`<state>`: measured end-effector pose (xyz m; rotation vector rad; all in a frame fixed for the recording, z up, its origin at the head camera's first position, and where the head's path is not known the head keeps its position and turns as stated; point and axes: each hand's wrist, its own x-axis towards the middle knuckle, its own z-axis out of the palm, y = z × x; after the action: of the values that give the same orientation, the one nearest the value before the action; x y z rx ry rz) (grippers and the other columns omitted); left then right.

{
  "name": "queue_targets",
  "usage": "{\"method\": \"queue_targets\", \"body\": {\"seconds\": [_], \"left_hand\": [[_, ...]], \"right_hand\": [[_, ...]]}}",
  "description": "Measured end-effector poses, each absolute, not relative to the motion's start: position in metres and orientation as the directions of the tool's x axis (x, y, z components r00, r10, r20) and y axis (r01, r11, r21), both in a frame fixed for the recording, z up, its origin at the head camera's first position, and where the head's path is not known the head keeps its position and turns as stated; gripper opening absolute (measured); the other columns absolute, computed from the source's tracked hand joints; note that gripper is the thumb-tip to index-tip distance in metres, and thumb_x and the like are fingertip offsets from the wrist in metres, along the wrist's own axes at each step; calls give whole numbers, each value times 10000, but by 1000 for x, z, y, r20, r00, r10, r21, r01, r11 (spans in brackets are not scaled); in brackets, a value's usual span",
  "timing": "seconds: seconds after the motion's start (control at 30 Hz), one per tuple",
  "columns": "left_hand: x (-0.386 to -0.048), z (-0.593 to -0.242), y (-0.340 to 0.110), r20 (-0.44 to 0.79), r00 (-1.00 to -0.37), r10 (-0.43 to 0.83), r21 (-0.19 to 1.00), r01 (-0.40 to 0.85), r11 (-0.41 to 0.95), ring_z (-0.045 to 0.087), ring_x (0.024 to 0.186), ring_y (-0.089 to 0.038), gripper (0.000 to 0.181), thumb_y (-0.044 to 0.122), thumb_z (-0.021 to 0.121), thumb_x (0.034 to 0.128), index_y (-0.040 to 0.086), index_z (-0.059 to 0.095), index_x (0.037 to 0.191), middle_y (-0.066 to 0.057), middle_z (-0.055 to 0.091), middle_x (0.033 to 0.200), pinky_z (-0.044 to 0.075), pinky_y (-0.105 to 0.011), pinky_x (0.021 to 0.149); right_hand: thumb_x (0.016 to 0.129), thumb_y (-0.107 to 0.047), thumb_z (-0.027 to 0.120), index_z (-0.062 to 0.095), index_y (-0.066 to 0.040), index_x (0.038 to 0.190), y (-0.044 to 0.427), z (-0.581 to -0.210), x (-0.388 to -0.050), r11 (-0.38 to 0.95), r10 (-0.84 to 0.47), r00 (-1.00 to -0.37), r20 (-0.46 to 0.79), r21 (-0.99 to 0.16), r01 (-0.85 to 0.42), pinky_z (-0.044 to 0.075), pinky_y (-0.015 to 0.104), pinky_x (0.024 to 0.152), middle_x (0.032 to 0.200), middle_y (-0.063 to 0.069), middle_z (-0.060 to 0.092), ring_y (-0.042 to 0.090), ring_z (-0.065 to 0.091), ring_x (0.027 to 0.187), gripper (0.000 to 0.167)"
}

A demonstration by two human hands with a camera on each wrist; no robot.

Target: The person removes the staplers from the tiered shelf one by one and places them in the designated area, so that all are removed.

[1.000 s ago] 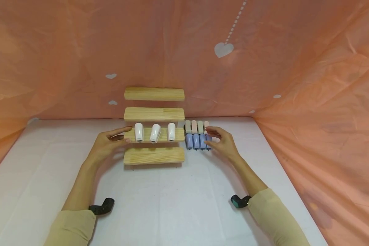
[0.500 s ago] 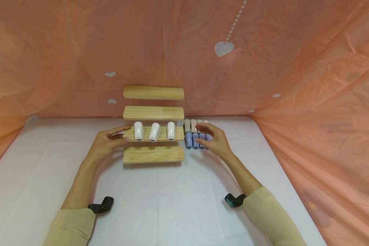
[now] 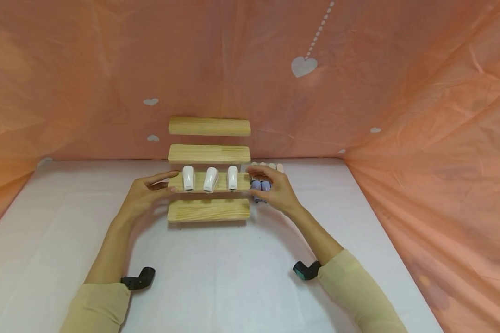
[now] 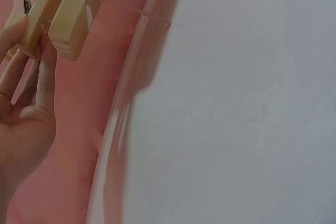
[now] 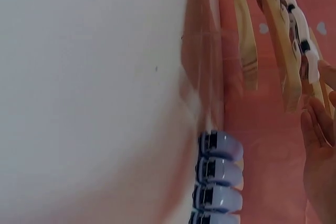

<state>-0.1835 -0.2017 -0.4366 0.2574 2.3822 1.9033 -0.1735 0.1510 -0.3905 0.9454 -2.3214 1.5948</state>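
Observation:
In the head view my left hand (image 3: 143, 196) grips the left end of a wooden shelf board (image 3: 199, 183), thumb in front and fingers behind. Three white mini staplers stand on that board: a left one (image 3: 188, 178), a middle one (image 3: 210, 180) and a right one (image 3: 232, 178). My right hand (image 3: 277, 188) is at the board's right end, thumb and fingers spread; whether it touches the wood I cannot tell. Beneath and behind it, purple mini staplers (image 5: 223, 172) stand in a row, partly hidden in the head view.
Other wooden boards form the stand: a top one (image 3: 209, 126), a second one (image 3: 209, 154) and a lowest one (image 3: 208, 211). Pale pink and greenish staplers (image 3: 279, 167) stand behind the purple ones. An orange curtain (image 3: 108, 69) hangs behind the white table (image 3: 216, 273).
My right hand has moved left, from the right side of the coloured staplers to the right end of the board. My left hand has stayed at the board's left end.

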Motion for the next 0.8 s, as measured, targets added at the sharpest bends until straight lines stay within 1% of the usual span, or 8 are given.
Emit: {"method": "queue_targets", "body": {"seconds": [0.1, 0.2, 0.3, 0.47, 0.53, 0.6, 0.73, 0.8], "left_hand": [[-183, -437, -201, 34, -983, 179, 971, 75, 226, 626, 1014, -78, 528, 239, 782, 881, 76, 619, 1357, 102, 645, 1222, 506, -176, 857], [-183, -437, -201, 25, -985, 170, 966, 67, 249, 612, 1034, -79, 533, 264, 784, 878, 95, 624, 1357, 91, 632, 1258, 482, -154, 868], [-183, -436, -201, 30, -985, 171, 966, 72, 249, 622, 1027, -74, 532, 262, 783, 880, 92, 623, 1357, 80, 633, 1256, 492, -158, 861], [-183, -435, -201, 41, -981, 190, 978, 78, 191, 661, 965, -73, 533, 204, 783, 880, 60, 609, 1363, 77, 693, 1107, 543, -201, 802], [-183, -435, -201, 42, -980, 192, 981, 77, 178, 671, 955, -78, 535, 192, 786, 876, 57, 609, 1362, 70, 702, 1085, 551, -210, 793], [-183, -435, -201, 43, -982, 185, 978, 79, 193, 663, 971, -68, 534, 206, 792, 871, 67, 618, 1356, 83, 686, 1137, 539, -195, 810], [-184, -436, -201, 39, -984, 174, 969, 79, 232, 638, 1012, -64, 532, 241, 793, 871, 86, 627, 1352, 71, 642, 1250, 504, -163, 849], [-183, -436, -201, 35, -985, 172, 967, 76, 242, 632, 1020, -71, 534, 249, 791, 873, 89, 625, 1355, 50, 635, 1270, 497, -160, 856]], "right_hand": [[751, 141, 787, 569, 167, 1244, 145, -389, -174, 235, -415, -799, 434, -798, -555, 485, 566, 945, 1212, 319, 609, 475, 608, 1086, 540], [768, 102, 795, 561, 140, 1283, 140, -387, -174, 256, -430, -812, 395, -809, -529, 486, 513, 979, 1247, 288, 606, 442, 605, 1127, 567], [779, 70, 802, 564, 119, 1302, 135, -385, -175, 268, -439, -811, 387, -805, -530, 486, 475, 996, 1255, 262, 613, 421, 604, 1139, 576], [780, 59, 806, 562, 126, 1302, 129, -380, -176, 293, -441, -813, 381, -795, -532, 491, 480, 987, 1215, 265, 636, 422, 620, 1104, 581], [781, 49, 809, 563, 119, 1305, 127, -378, -175, 316, -436, -824, 363, -795, -517, 496, 478, 980, 1203, 262, 644, 418, 626, 1092, 583], [784, 40, 812, 567, 108, 1309, 125, -377, -174, 338, -425, -838, 343, -798, -499, 500, 476, 974, 1201, 255, 648, 412, 630, 1085, 583], [778, 37, 817, 575, 97, 1306, 122, -375, -173, 363, -404, -856, 323, -802, -474, 509, 467, 963, 1215, 245, 647, 403, 635, 1077, 583], [776, 25, 823, 578, 86, 1309, 121, -376, -173, 377, -398, -860, 320, -798, -471, 513, 447, 961, 1211, 231, 654, 385, 641, 1073, 589]]}}
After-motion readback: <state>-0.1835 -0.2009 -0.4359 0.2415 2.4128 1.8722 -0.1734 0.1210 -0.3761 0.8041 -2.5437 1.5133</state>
